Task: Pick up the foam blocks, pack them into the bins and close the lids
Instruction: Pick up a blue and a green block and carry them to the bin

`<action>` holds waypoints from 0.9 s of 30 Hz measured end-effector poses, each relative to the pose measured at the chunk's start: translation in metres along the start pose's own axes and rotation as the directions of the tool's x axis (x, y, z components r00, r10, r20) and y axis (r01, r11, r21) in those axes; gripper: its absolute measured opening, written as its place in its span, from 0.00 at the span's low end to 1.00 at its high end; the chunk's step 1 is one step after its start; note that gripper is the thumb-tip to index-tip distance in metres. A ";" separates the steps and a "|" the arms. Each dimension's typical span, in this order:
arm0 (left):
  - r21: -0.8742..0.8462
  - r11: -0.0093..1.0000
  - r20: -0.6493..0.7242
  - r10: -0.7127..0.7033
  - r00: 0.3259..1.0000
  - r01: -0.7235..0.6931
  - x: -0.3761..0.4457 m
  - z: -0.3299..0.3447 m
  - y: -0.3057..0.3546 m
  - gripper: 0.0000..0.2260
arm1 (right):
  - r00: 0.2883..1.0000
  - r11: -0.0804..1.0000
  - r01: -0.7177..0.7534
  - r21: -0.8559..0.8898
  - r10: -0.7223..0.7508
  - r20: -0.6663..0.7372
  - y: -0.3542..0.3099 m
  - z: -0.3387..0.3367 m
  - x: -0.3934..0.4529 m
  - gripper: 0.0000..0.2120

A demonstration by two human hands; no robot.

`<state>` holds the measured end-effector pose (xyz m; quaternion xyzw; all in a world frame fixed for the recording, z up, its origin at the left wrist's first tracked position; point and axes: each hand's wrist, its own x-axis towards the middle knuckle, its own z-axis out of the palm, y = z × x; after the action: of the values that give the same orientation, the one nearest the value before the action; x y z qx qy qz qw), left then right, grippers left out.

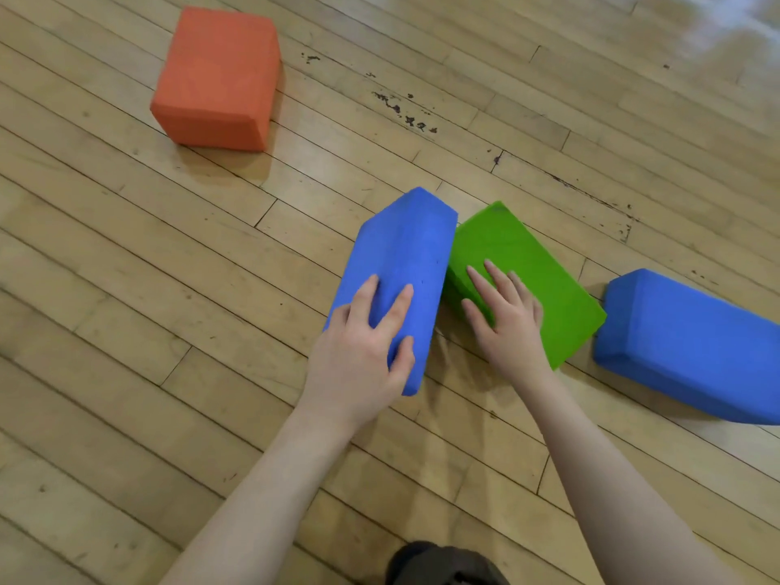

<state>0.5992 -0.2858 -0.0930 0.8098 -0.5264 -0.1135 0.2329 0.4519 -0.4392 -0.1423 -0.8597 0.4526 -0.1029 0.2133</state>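
Four foam blocks on floor (126, 289): cube block (215, 78) far left, well apart from the others; long block (401, 280) at centre w/ its right side touching flat block (527, 268). Rightmost block (692, 344) lies just beside flat block's right end. Left hand (363, 344) grips the near end of long block; right hand (506, 318) rests on top of flat block.
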 end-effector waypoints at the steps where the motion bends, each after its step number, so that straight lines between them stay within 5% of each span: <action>1: 0.075 0.997 -0.006 -0.028 1.000 0.028 0.003 0.001 0.003 0.27 | 1.000 0.995 -0.003 -0.100 0.005 0.019 0.006 0.001 0.002 0.25; 6: 0.218 0.931 -0.004 -0.299 0.954 0.293 0.015 -0.003 0.014 0.46 | 0.990 0.930 -0.012 -0.367 0.063 0.128 0.018 0.005 0.013 0.36; 14: 0.104 0.949 -0.072 -0.291 0.954 0.298 0.015 -0.008 0.001 0.30 | 0.995 0.960 0.011 -0.281 0.016 0.095 -0.013 -0.009 0.019 0.26; 20: -0.053 0.927 -0.185 -0.375 0.909 0.372 -0.005 -0.032 -0.009 0.26 | 0.996 0.993 0.054 0.107 -0.060 0.058 -0.067 -0.029 0.003 0.22; 27: -0.049 0.935 -0.183 -0.353 0.918 0.350 -0.013 -0.029 -0.007 0.24 | 0.976 0.957 0.217 -0.194 -0.207 0.069 -0.070 -0.038 0.007 0.23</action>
<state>0.6122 -0.2645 -0.0718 0.8964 -0.3471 -0.0804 0.2637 0.4931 -0.4201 -0.0769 -0.9225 0.3608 -0.0586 0.1241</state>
